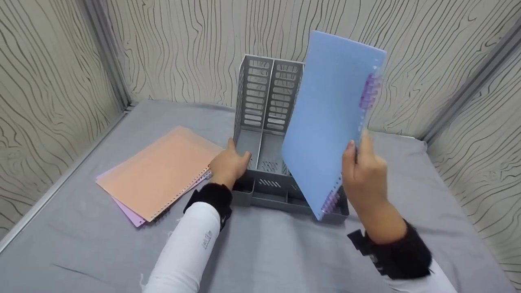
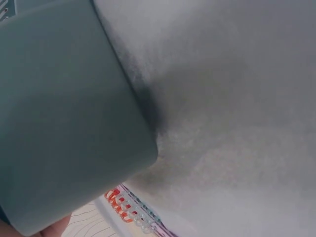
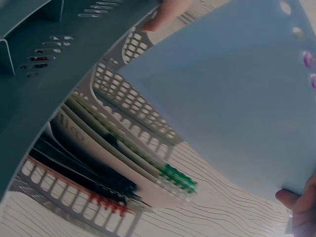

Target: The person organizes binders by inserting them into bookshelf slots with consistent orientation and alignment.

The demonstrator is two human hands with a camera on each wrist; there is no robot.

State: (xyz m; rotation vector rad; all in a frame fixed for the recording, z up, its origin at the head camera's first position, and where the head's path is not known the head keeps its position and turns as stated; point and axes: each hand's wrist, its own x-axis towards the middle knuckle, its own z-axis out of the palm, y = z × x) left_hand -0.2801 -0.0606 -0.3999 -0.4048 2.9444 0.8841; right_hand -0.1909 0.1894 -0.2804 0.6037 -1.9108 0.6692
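Observation:
A blue loose-leaf notebook (image 1: 331, 93) with purple binder rings is held up by my right hand (image 1: 366, 173). The thumb and fingers grip its ring-side edge, and its lower corner overlaps the front of a grey desktop file organizer (image 1: 281, 183). My left hand (image 1: 230, 162) holds the organizer's left side wall near the front, thumb toward the inside. In the right wrist view, several ring-bound notebooks (image 3: 98, 148) stand in the organizer, with green, clear and red rings; the blue notebook hides them in the head view.
Left of the organizer, an orange notebook (image 1: 163, 171) lies over a purple one (image 1: 130, 211) on the grey cloth-covered table (image 1: 260, 252). The organizer has low open trays (image 1: 268, 197) along its front. Wood-patterned panels (image 1: 175, 49) close off the back and sides.

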